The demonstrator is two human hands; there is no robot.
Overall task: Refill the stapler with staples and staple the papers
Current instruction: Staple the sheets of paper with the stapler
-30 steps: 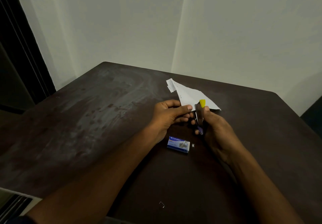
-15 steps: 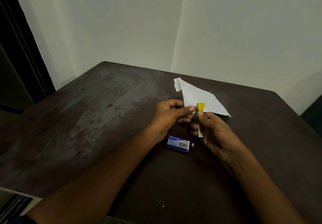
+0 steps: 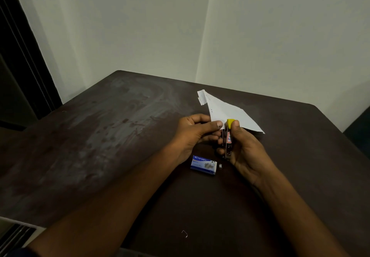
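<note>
My right hand (image 3: 245, 148) grips a small metal stapler (image 3: 228, 140) with a yellow end, held upright above the table. My left hand (image 3: 195, 134) pinches the near corner of the white papers (image 3: 226, 111) between thumb and fingers, right beside the stapler's yellow end. The papers slant up and away from my hands. A blue staple box (image 3: 203, 164) lies on the table just below my hands, with a small strip of staples (image 3: 220, 166) to its right.
The dark brown table (image 3: 120, 146) stands in a corner between two pale walls. A single bent staple (image 3: 185, 233) lies near the front edge. A dark door frame runs along the left.
The papers have swung to the right and tilted up. My right hand has turned the stapler upright, its yellow end now against the corner that my left hand pinches.
</note>
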